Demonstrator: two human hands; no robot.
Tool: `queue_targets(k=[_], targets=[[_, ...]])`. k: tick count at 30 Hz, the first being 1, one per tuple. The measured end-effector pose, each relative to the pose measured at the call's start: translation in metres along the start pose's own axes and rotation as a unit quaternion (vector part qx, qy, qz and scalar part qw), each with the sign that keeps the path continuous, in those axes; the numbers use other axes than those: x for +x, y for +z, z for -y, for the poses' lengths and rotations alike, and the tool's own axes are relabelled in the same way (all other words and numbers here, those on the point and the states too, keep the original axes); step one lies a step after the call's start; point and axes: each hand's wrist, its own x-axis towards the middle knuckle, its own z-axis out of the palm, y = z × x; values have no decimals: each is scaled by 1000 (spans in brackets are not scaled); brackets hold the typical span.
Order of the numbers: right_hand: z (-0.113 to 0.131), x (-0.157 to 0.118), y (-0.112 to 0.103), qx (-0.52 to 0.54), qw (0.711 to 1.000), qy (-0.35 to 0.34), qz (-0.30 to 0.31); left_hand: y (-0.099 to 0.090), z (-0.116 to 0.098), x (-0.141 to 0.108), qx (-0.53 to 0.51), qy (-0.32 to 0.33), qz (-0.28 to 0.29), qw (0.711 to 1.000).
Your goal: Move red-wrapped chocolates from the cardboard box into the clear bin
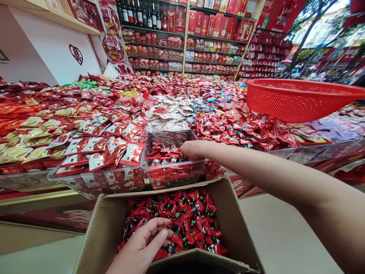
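Observation:
A cardboard box stands in front of me, holding many red-and-black wrapped candies. Over these candies is my left hand, its fingers loosely curved and apart from the thumb, with nothing visible gripped. My right hand reaches into a clear plastic bin just beyond the box. Similar red wrapped candies lie in that bin. The right fingers are hidden behind the hand and among the candies, so what they hold does not show.
A large red plastic basket rests on candies at the right. Red-and-white packets fill the bin to the left, and white packets lie behind. Shelves of bottles and boxed goods line the back.

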Motion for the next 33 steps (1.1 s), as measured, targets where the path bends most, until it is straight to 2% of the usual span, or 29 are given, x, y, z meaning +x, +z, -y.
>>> queue_targets(k=[9,17,20,22,24,25,26,27,28,29,30,31,32,33], targets=[[-6,8,12,49,995,-28,-80,1,6,3,36,9,13,999],[3,-1,6,57,996,4,-66,-3,16,9,88,32,-2,996],[-1,-15,-3,67,993,20,-95,-7,19,10,104,33,-9,994],[-3,-35,-11,91,984,21,-152,-11,26,11,132,32,-31,990],[2,-60,-11,177,963,-47,-200,-15,36,13,171,31,-57,983],[9,-70,-5,240,944,-112,-195,-16,42,14,191,30,-63,979],[20,-77,5,300,922,-184,-163,-17,48,16,207,26,-62,976],[32,-79,20,342,900,-247,-107,-18,53,17,218,19,-53,974],[47,-75,40,362,889,-276,-50,-17,57,19,223,13,-43,974],[63,-67,64,353,899,-257,-27,-17,60,20,224,7,-34,974],[79,-54,89,325,921,-214,-29,-16,62,21,221,1,-29,975],[94,-39,116,289,946,-143,-35,-16,62,22,218,-6,-28,976],[108,-24,140,272,959,-57,-48,-15,62,22,215,-11,-27,976],[119,-10,162,269,962,-29,-45,-15,62,22,212,-14,-26,977]])
